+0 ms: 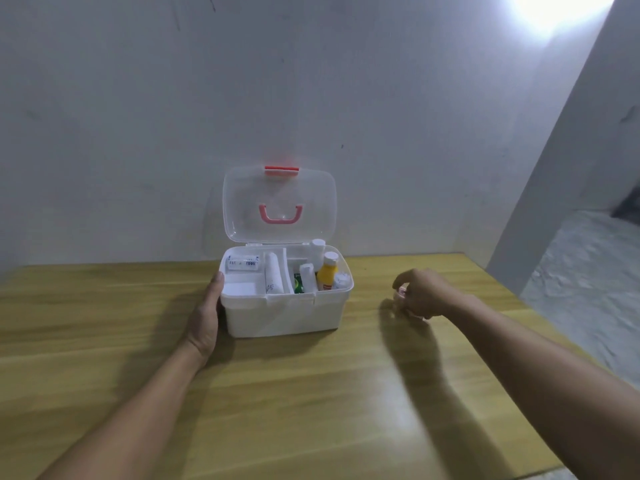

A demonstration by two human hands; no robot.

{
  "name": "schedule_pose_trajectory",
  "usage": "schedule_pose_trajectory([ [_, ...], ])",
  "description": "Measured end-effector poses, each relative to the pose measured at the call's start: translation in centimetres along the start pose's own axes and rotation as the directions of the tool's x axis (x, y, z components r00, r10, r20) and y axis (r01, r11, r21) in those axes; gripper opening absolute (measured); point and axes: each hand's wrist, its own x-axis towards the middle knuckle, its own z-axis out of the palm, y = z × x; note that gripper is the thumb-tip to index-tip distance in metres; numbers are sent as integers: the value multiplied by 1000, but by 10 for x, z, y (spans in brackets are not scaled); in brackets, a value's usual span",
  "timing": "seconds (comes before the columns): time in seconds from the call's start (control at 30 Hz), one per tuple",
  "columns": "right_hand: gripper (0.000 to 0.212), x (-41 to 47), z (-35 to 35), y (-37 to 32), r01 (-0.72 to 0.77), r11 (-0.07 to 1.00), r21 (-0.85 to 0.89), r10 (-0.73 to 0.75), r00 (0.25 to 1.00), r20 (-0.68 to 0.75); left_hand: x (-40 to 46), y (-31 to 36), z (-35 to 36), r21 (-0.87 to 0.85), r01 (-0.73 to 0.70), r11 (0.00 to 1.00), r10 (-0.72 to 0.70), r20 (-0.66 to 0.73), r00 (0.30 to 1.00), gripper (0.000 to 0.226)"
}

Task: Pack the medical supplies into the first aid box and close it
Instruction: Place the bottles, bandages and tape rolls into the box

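Observation:
A white first aid box stands on the wooden table with its clear lid raised upright; the lid has a pink handle and a red latch. Inside sit a white inner tray with a small labelled packet, a white roll, a green item, white bottles and a yellow bottle. My left hand lies flat against the box's left wall. My right hand hovers right of the box, fingers pinched on a small pale item that is blurred.
The wooden table runs up to a grey wall behind the box. Its right edge falls off to a rough grey floor. A bright light glares at the top right.

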Motion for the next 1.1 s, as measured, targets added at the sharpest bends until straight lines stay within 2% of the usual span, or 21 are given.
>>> schedule_pose_trajectory([
  [0.13, 21, -2, -39, -21, 135, 949, 286, -121, 991, -65, 2, -3, 0, -6, -9, 1000, 10, 13, 1000, 40],
  [0.2, 21, -9, -67, -44, 215, 915, 342, -196, 977, -90, 3, -4, 0, -20, -5, 1000, 6, 8, 1000, 38],
  [0.33, 33, -23, -106, -101, 376, 874, 308, -360, 926, -111, 5, -5, 0, -48, -16, 999, 16, -2, 1000, 39],
  [0.47, 33, -27, -98, -164, 517, 804, 293, -513, 853, -98, 3, -8, 3, -115, 39, 993, -30, 76, 997, 45],
  [0.63, 35, -28, -67, -218, 649, 758, 65, -651, 759, 6, 12, -12, -5, -126, 16, 992, -14, 17, 1000, 47],
  [0.77, 36, -25, -56, -239, 673, 739, -39, -670, 740, 64, 15, -17, -5, -125, -2, 992, 5, 21, 1000, 41],
  [0.93, 38, -7, -49, -253, 557, 821, 126, -569, 815, 108, 17, -19, -7, -116, 5, 993, -4, 6, 1000, 43],
  [1.1, 38, -11, -44, -256, 532, 838, 123, -545, 829, 123, 20, -22, -8, -101, 2, 995, 2, 39, 999, 46],
])
